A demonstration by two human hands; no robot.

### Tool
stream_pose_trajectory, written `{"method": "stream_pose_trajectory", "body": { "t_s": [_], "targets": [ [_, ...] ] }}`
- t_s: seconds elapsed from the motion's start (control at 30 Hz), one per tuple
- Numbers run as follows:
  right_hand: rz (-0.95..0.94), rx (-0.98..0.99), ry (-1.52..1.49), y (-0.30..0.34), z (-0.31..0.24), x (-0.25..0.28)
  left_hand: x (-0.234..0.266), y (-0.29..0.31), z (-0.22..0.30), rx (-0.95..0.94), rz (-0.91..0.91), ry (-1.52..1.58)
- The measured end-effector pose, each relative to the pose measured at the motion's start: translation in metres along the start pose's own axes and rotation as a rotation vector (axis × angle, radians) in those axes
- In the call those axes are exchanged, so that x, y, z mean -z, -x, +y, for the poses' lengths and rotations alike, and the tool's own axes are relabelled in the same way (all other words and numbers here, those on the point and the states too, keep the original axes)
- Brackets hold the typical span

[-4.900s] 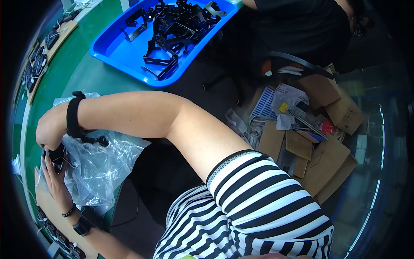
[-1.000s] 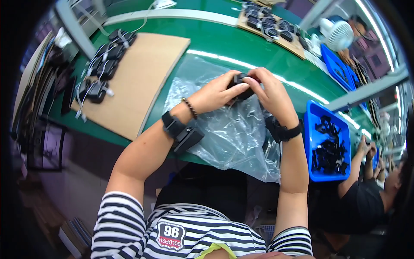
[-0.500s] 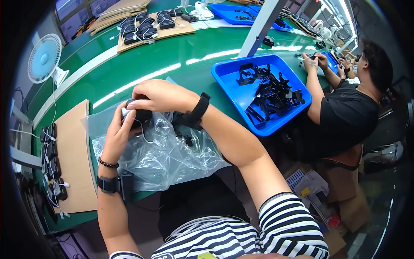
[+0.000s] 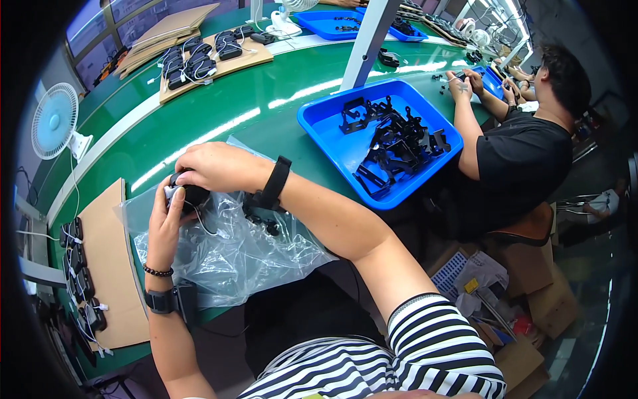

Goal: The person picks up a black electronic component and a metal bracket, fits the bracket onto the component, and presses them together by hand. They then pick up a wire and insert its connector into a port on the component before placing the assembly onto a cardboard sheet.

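Observation:
Both my hands are closed around a black, rounded device (image 4: 194, 195) held over a clear plastic bag (image 4: 232, 256) on the green workbench. My left hand (image 4: 164, 216) grips its left side, the thumb beside a small white part (image 4: 171, 191). From above, my right hand (image 4: 219, 166) covers the top, with its fingers pressed on the device. A thin white cable (image 4: 207, 226) hangs from it down over the bag. Small black parts (image 4: 271, 228) lie on the bag below my right wrist. My fingers hide much of the device.
A blue tray (image 4: 306, 123) of black plastic parts stands to the right, beside a metal post (image 4: 367, 50). Cardboard (image 4: 109, 266) lies at left, next to several black devices with white cables (image 4: 81, 282). A fan (image 4: 56, 120) stands far left. A co-worker (image 4: 522, 159) sits at right.
The whole view has shifted, so most bench items appear farther left. Both hands keep hold of the black device, with only slight changes in finger position.

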State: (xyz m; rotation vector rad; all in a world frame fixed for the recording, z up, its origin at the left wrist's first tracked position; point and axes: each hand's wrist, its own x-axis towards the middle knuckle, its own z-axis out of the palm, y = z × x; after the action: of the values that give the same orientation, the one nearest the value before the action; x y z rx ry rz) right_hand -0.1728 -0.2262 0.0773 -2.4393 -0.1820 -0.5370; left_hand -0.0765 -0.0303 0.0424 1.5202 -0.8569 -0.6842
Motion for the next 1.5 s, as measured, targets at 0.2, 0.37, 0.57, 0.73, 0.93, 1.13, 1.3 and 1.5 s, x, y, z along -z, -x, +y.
{"method": "stream_pose_trajectory", "body": {
  "t_s": [0.2, 0.37, 0.57, 0.73, 0.93, 1.13, 1.3, 1.5],
  "targets": [
    [-0.037, 0.01, -0.033, -0.001, 0.002, 0.003, -0.003, 0.0, 0.004, 0.009, 0.01, 0.027],
    [-0.005, -0.003, -0.027, -0.001, -0.003, 0.001, -0.001, 0.0, 0.0, 0.023, 0.008, 0.022],
    [0.007, -0.07, 0.006, -0.002, -0.009, 0.001, -0.003, -0.002, 0.0, 0.024, 0.001, 0.009],
    [-0.001, -0.083, 0.005, -0.001, -0.014, 0.004, -0.011, 0.002, 0.003, -0.019, 0.04, 0.017],
    [-0.09, 0.087, -0.204, -0.008, 0.01, 0.005, -0.003, 0.005, 0.003, -0.126, 0.058, 0.053],
    [-0.062, -0.04, -0.315, -0.002, -0.008, 0.032, -0.01, -0.003, 0.018, -0.188, -0.003, 0.314],
    [-0.049, -0.194, -0.431, -0.01, 0.003, 0.026, -0.013, 0.0, 0.013, -0.224, 0.124, 0.473],
    [0.023, -0.48, -0.53, -0.043, 0.054, 0.036, -0.006, -0.003, -0.005, -0.077, 0.184, 0.301]
  ]
}}
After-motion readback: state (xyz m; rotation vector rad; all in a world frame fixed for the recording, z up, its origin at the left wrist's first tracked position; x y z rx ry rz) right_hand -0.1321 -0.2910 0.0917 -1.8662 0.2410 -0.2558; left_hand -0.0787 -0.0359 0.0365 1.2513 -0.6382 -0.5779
